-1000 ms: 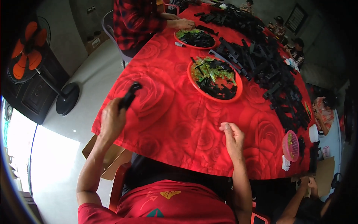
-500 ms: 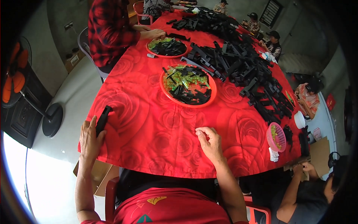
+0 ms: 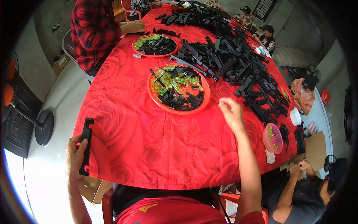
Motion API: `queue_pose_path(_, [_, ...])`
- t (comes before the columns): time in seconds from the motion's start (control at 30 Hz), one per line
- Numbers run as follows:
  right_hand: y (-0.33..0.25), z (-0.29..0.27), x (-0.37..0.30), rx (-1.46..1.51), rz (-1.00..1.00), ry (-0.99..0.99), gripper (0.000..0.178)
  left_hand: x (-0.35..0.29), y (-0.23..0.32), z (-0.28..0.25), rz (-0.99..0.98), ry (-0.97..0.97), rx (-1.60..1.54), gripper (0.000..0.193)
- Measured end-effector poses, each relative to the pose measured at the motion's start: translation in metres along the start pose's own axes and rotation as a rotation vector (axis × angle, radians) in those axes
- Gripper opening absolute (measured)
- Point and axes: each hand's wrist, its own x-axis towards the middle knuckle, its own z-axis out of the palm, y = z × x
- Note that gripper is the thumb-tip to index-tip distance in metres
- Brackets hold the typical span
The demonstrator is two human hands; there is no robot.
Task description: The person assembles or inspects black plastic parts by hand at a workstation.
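Note:
At the table's left edge my left hand (image 3: 75,152) is closed on a long black plastic part (image 3: 86,143), which stands nearly lengthwise along the edge. My right hand (image 3: 232,114) hovers over the red tablecloth with thumb and fingers drawn together. Whether anything small is between its fingertips is hidden. Just left of it lies a round red plate (image 3: 152,98) holding small black strips (image 3: 179,100) and yellow-green translucent pieces (image 3: 186,80). Beyond my right hand spreads a big heap of similar black parts (image 3: 238,63).
A second red plate (image 3: 136,51) of pieces stands farther off, near a person in a checked shirt (image 3: 93,33). At the right are a pink basket (image 3: 269,140), a white bowl (image 3: 295,117) and a seated person (image 3: 305,198). A fan (image 3: 44,127) stands left.
My right hand has moved away from me and to the right, toward the heap. My left hand has shifted left and nearer, turning the black part more upright in view. The view has shifted slightly.

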Motion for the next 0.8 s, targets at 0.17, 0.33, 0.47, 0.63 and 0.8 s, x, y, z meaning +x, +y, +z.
queue_pose_path(0.17, [0.018,0.012,0.085,-0.268,0.118,0.241,0.046,-0.003,0.023,-0.004,-0.182,-0.052,-0.135,0.047])
queue_pose_path(0.33, [0.031,0.032,0.144,-0.45,0.251,0.315,0.076,-0.024,0.055,0.003,-0.116,0.007,0.017,0.059])
queue_pose_path(0.47, [0.034,0.04,0.164,-0.559,0.374,0.268,0.075,-0.032,0.043,0.009,-0.019,0.014,0.142,0.067])
queue_pose_path(0.63, [0.066,0.029,0.175,-0.602,0.33,0.284,0.071,-0.037,0.033,0.002,-0.102,-0.035,-0.199,0.054])
queue_pose_path(0.8, [0.064,-0.019,0.136,0.052,0.409,0.307,0.052,-0.041,0.084,0.002,-0.225,-0.245,-0.559,0.044])
